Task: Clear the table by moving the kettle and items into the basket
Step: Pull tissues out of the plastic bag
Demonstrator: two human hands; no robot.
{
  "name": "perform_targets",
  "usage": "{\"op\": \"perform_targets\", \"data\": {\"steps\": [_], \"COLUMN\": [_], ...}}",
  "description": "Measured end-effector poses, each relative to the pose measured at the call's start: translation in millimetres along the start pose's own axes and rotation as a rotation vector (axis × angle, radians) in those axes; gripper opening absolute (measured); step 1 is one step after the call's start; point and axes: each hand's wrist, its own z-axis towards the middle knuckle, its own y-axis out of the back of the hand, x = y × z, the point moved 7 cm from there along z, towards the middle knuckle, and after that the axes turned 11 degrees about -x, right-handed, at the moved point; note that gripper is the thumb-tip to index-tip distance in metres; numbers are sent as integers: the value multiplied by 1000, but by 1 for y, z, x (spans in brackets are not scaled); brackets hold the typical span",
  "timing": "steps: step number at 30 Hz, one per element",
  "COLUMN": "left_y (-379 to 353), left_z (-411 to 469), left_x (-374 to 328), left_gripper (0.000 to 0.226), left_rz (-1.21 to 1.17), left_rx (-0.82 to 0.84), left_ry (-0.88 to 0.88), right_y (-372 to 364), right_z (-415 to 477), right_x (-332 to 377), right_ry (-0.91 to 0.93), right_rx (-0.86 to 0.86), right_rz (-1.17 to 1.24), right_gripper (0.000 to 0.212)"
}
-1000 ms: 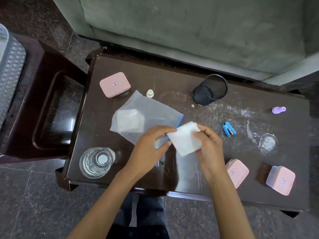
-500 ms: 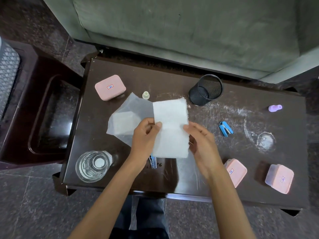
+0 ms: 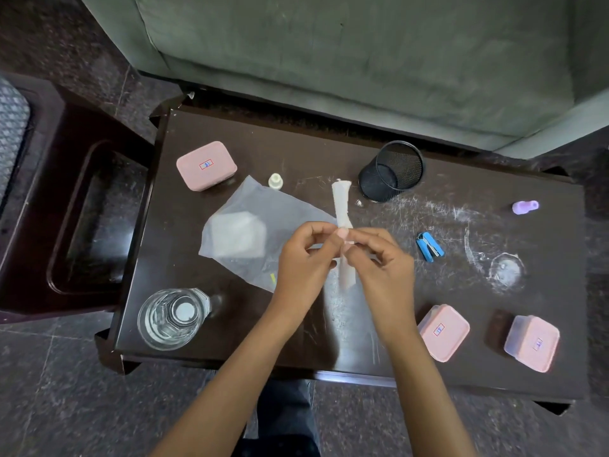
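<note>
White, thin tissue (image 3: 341,206), pinched edge-on between both hands above the middle of the dark counter (image 3: 296,150). Left hand (image 3: 304,255) and right hand (image 3: 384,262) touching at the fingertips, fingers (image 3: 342,233) clamped together on the tissue, its upper end sticking up past them, its lower end hanging below.

Clear glass kettle (image 3: 173,318) at the near left corner of the counter, upright, well apart from the hands. Crumpled plastic bag (image 3: 244,232) flat on the counter just left of the hands. Pink box (image 3: 206,165) at the far left; small white cap (image 3: 275,181) just beside it. Black mesh cup (image 3: 392,171) tilted on its side at the far middle. Blue stapler (image 3: 429,247) right of the hands; purple cap (image 3: 525,207) near the far right edge. Two more pink boxes at the near right: one (image 3: 443,331) close to the right forearm, the other (image 3: 532,343) beside it toward the corner.

Grey patterned basket (image 3: 11,127) only partly in view at the left frame edge, beyond a dark side stool (image 3: 66,209).
</note>
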Motion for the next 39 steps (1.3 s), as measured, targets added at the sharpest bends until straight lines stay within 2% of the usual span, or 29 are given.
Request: {"op": "perform_targets", "data": {"steps": [2,6,16,18,22,24,34,39], "left_y": [5,3,-3,-4,-1,-1,1,-10], "left_z": [3,1,-1,-1,-2,-2,3,0], "left_x": [-3,-2,0,1,6,7,7,7], "left_gripper": [7,13,12,10,11,12,14,9], "left_rz": [30,72,74,60,-46,-76,-9,28], "left_rx": [-16,17,83,88,76,72,1,44], "left_ry": [-34,-43,-6,2,88,110,121,63], "right_y": [2,3,5,8,14,14,19,15], "right_z": [2,8,11,12,13,13,18,18], "right_x": [-1,-2,1,-3,-18,-20,-19,-17], "right_ry": [-10,5,61,11,-215,-248,-189,-147], "right_rx": [-4,-22,10,1,-64,-68,-80,-53], "right_rz": [-2,-54,-41,-9,170,193,171,179], "right_gripper": [19,7,12,14,15,16,24,17]}}
